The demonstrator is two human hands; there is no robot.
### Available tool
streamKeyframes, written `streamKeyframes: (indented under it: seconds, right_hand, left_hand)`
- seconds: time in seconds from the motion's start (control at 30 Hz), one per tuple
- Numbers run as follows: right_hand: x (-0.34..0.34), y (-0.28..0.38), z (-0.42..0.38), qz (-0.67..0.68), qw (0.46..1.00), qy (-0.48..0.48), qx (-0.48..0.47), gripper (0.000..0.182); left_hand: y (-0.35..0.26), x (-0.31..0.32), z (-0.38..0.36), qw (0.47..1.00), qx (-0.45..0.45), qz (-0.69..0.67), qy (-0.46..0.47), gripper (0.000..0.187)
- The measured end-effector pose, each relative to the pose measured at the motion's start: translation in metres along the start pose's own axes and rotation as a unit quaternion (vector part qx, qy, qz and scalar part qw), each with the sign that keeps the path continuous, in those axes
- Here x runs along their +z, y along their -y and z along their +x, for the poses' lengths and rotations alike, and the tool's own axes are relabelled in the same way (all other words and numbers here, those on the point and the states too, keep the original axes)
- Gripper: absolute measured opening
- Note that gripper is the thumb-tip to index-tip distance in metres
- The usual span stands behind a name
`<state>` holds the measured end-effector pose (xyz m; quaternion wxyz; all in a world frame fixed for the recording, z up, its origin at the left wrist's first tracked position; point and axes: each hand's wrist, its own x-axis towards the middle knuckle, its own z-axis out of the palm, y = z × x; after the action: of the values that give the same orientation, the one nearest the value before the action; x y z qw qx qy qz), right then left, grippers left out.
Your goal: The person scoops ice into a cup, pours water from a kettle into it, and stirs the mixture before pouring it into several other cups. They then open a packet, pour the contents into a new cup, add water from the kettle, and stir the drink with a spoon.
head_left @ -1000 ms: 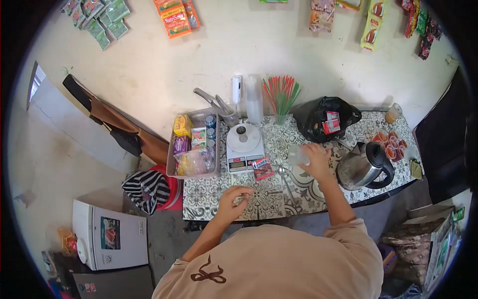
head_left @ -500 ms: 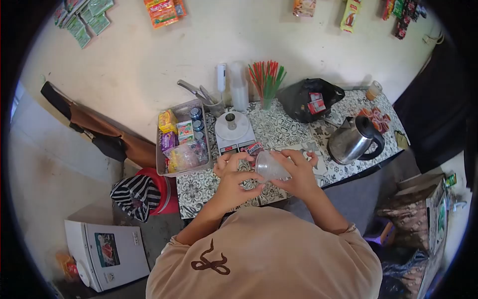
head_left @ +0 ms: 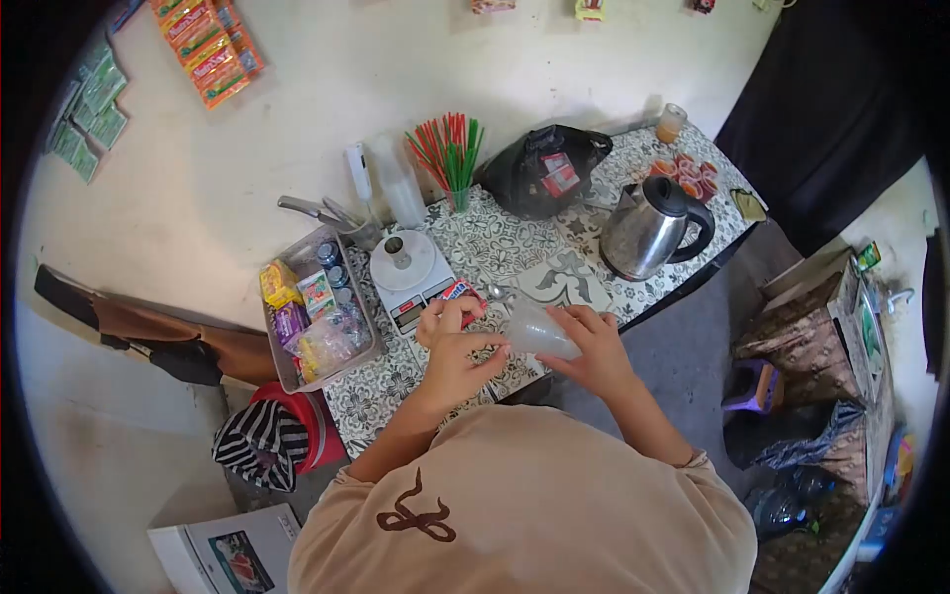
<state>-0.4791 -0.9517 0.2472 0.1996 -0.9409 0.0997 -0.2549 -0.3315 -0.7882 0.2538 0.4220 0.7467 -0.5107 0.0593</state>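
A clear plastic cup lies tilted between my hands, above the front edge of the patterned table. Fingers of my right hand are wrapped round its right end. My left hand is at the cup's other end, thumb and fingers curled apart, with nothing gripped between them. Just beyond my left hand are a red and blue sachet and a white scale with a small metal cup on it. A spoon rests on the table near the cup.
A basket of sachets stands at the left. Behind are a stack of cups, straws and a black bag. At the right are a steel kettle, small red cups and a glass.
The view has turned, so the table and its things appear shifted left and tilted. The clear cup has turned between my hands, its side now more in view.
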Motion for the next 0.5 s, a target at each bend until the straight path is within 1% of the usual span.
streamKeyframes:
  seconds: [0.03,0.1,0.2,0.23,0.27,0.33,0.37,0.43,0.5]
  right_hand:
    - [0.0,-0.003,-0.004,-0.005,1.0,-0.013,0.005,0.064]
    - [-0.002,-0.011,-0.013,-0.015,0.999,-0.041,0.012,0.064]
    - [-0.013,-0.028,-0.027,0.066,0.99,-0.06,0.113,0.061]
    - [-0.018,-0.036,-0.034,0.049,0.989,-0.064,0.124,0.064]
    - [-0.018,-0.052,-0.044,0.03,0.986,-0.086,0.14,0.065]
    - [-0.016,-0.082,-0.064,-0.007,0.977,-0.127,0.169,0.068]
    - [-0.019,-0.088,-0.071,0.012,0.97,-0.152,0.189,0.067]
    - [-0.028,-0.089,-0.076,0.052,0.952,-0.2,0.226,0.067]
    - [-0.033,-0.081,-0.072,0.041,0.934,-0.246,0.255,0.06]
  left_hand:
    - [0.001,0.001,0.0,1.0,-0.006,-0.002,-0.002,0.013]
    - [0.013,-0.003,0.004,0.999,-0.003,0.009,-0.044,0.013]
    - [0.024,-0.018,0.008,0.995,-0.018,0.038,-0.095,0.013]
    - [0.025,-0.021,0.008,0.993,-0.022,0.049,-0.108,0.013]
    - [0.025,-0.024,0.007,0.991,-0.026,0.06,-0.12,0.013]
    - [0.018,-0.03,0.008,0.989,-0.002,0.083,-0.123,0.012]
    - [0.016,-0.03,0.007,0.988,0.005,0.088,-0.126,0.012]
    - [0.012,-0.027,0.006,0.986,0.012,0.093,-0.135,0.012]
    - [0.01,-0.023,0.004,0.986,0.012,0.09,-0.143,0.013]
